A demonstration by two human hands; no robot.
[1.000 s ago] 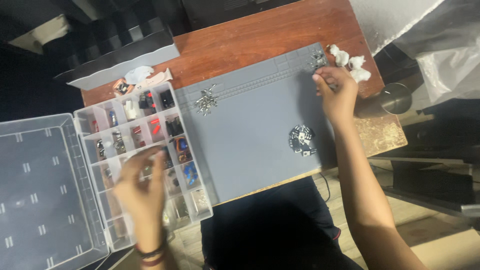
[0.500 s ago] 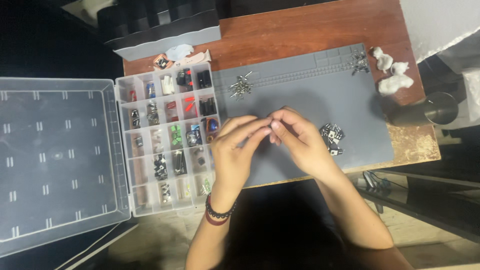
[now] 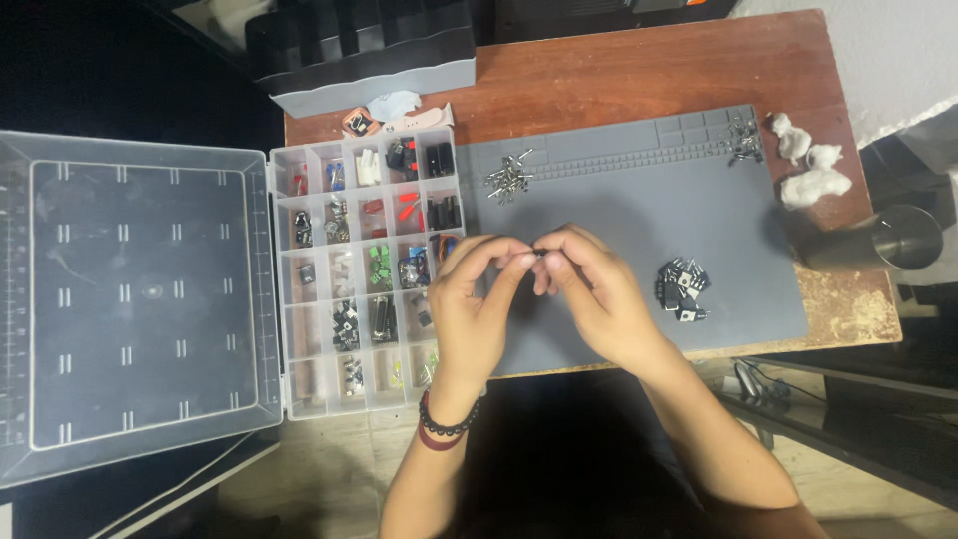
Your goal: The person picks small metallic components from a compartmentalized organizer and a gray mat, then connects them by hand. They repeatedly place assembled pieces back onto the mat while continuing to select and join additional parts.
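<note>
My left hand and my right hand meet over the front left part of a grey work mat. Together their fingertips pinch a tiny dark component. The left hand hovers beside the right edge of a clear compartment box filled with small electronic parts. A pile of black components lies on the mat to the right of my right hand. A cluster of small metal pieces sits on the mat's far left.
The box's clear lid lies open flat to the left. A dark metal cup and white cotton wads stand at the right of the wooden table. A black and grey tray is at the back.
A second ago my left hand was at the box and my right reached to the mat's far right corner. Both have come together at the middle, fingertips joined on a small part.
</note>
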